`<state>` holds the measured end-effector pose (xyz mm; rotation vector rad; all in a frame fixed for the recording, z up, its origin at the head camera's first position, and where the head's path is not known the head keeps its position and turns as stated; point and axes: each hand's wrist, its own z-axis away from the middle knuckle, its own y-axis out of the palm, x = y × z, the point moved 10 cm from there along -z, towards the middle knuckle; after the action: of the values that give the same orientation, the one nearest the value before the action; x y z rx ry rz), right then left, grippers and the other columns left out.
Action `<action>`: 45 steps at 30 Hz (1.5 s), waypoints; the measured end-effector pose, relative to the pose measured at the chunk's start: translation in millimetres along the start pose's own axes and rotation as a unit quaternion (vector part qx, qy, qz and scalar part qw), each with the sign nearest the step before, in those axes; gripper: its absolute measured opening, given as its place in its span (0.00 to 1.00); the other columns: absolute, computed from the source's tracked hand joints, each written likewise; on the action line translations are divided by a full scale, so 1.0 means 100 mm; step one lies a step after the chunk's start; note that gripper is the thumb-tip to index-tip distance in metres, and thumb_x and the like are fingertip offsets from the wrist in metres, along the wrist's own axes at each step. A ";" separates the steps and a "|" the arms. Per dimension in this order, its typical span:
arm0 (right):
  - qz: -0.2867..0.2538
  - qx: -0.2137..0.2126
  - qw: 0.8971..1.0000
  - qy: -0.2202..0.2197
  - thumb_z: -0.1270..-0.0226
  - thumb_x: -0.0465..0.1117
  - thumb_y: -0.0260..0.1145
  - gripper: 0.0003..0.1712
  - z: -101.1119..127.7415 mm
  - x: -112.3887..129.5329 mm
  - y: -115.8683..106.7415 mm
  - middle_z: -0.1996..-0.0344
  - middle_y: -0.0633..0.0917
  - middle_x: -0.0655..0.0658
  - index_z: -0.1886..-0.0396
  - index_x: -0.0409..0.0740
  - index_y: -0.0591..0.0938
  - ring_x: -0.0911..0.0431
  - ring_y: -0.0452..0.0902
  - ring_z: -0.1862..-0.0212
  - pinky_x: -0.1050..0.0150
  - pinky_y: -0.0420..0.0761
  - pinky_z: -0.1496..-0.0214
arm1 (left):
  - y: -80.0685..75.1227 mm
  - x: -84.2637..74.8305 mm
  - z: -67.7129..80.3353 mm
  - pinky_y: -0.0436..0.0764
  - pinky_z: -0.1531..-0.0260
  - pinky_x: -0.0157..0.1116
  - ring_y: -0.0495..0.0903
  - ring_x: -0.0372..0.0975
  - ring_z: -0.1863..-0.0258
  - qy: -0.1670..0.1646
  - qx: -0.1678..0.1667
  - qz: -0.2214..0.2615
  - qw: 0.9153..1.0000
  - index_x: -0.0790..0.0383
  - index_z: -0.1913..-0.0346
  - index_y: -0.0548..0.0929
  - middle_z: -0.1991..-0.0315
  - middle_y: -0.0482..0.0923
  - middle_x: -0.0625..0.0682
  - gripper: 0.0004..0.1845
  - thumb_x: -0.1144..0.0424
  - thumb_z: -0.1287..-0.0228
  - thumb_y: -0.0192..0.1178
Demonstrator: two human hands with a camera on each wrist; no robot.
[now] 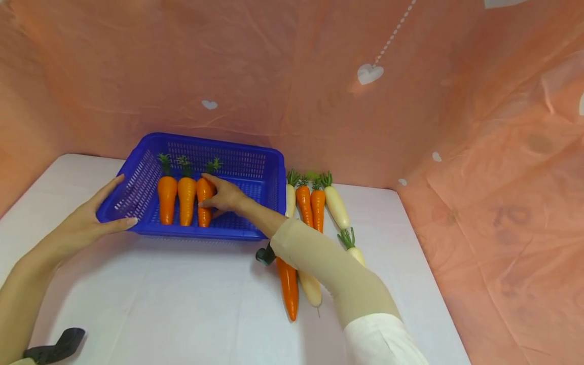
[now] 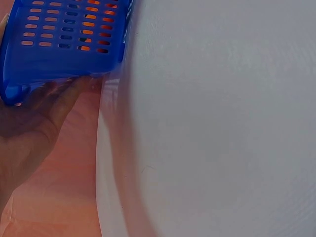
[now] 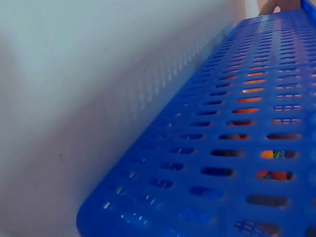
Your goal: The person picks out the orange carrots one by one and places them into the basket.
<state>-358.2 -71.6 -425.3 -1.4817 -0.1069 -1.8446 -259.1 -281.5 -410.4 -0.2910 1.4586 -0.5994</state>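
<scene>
Head view is showing the left hand (image 1: 98, 215) steadying the near left corner of the blue basket (image 1: 255, 157), fingers straight along the wall and thumb lying flat against the front rim; the left wrist view is showing the same corner (image 2: 59, 44) resting against the palm. Since that hand is only pressing rather than clasping, the basket is likely to slide or turn on the smooth white table (image 1: 182, 304) if the other hand pushes sideways.

Inside the basket, three carrots are lying side by side, leaves pointing away. The right hand (image 1: 225, 195) is pinching the third carrot (image 1: 204, 203) between thumb and fingers, this one lying just beside its neighbour (image 1: 186, 200). A nudge while letting go is liable to roll it against the row and skew all three.

Further right, more carrots and white radishes (image 1: 337, 205) are lying in a loose pile on the table, partly under the right sleeve (image 1: 333, 268). The forearm is hanging close over them, so dragging it back low could sweep one toward the table edge.
</scene>
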 end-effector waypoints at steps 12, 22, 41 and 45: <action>-0.005 0.008 1.000 -0.007 0.38 0.28 0.70 0.52 -0.02 0.00 0.03 0.30 0.68 0.37 0.20 0.56 0.56 0.43 0.80 0.45 0.58 0.88 0.62 | 0.01 0.03 0.02 0.32 0.38 0.75 0.28 0.69 0.27 -0.001 -0.004 0.010 1.000 0.30 0.22 0.32 0.21 0.26 0.64 0.52 0.54 0.30 0.61; 0.000 0.013 1.000 -0.013 0.39 0.26 0.70 0.52 -0.02 0.00 0.01 0.27 0.64 0.38 0.20 0.55 0.57 0.44 0.82 0.46 0.61 0.87 0.60 | 0.02 0.03 0.02 0.32 0.39 0.75 0.28 0.71 0.28 0.000 -0.007 0.010 1.000 0.31 0.22 0.32 0.22 0.26 0.66 0.51 0.54 0.30 0.61; -0.007 -0.030 0.997 -0.076 0.35 0.34 0.70 0.38 0.13 0.15 -0.43 0.34 0.75 0.38 0.26 0.50 0.69 0.47 0.83 0.50 0.50 0.83 0.47 | 0.01 0.05 -0.02 0.32 0.40 0.76 0.28 0.71 0.27 0.000 -0.007 -0.001 1.000 0.29 0.22 0.33 0.21 0.26 0.64 0.51 0.52 0.31 0.61; -0.041 -0.010 0.995 -0.091 0.33 0.37 0.69 0.37 0.19 0.19 -0.54 0.32 0.74 0.40 0.26 0.51 0.69 0.52 0.82 0.46 0.51 0.81 0.42 | 0.00 0.05 -0.02 0.31 0.39 0.75 0.27 0.71 0.27 -0.004 -0.009 -0.002 1.000 0.28 0.22 0.32 0.21 0.25 0.64 0.51 0.52 0.31 0.62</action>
<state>-375.5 -33.3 -382.7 -1.6809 -0.2415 -1.7749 -261.4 -283.7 -415.4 -0.3104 1.4571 -0.5888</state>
